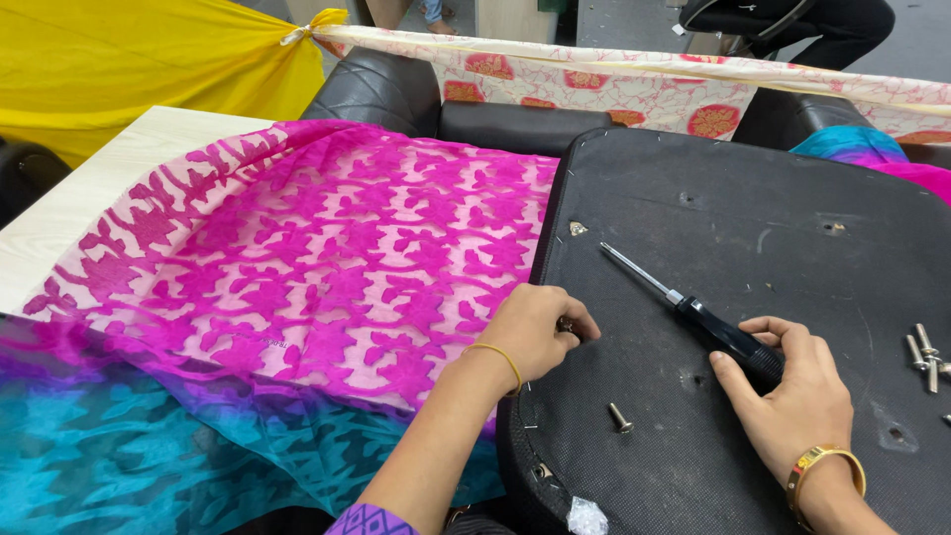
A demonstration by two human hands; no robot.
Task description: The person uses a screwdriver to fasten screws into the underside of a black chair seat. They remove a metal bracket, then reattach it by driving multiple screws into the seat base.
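A screwdriver point(693, 315) with a black handle and a bare steel shaft is laid at a slant on the black fabric-covered underside of a seat base point(753, 248), its tip pointing up and to the left. The handle end is gripped by the right hand point(792, 391), the fingers curled closed around it; a gold bangle is worn on that wrist. The left hand point(535, 332) is set at the base's left edge, its fingers bunched narrowly around something small and dark that cannot be made out; a thin yellow band is worn on its wrist. 1 loose screw point(620, 418) is seen lying on the base between the 2 hands, nearer the lower edge. A small cluster of screws point(923, 349) is seen at the far right of the base, well apart from the right hand. To the left of the base, a pink patterned cloth point(317, 258) shading into teal is spread over a pale table point(89, 188). Behind it, a yellow cloth point(129, 59) is draped.
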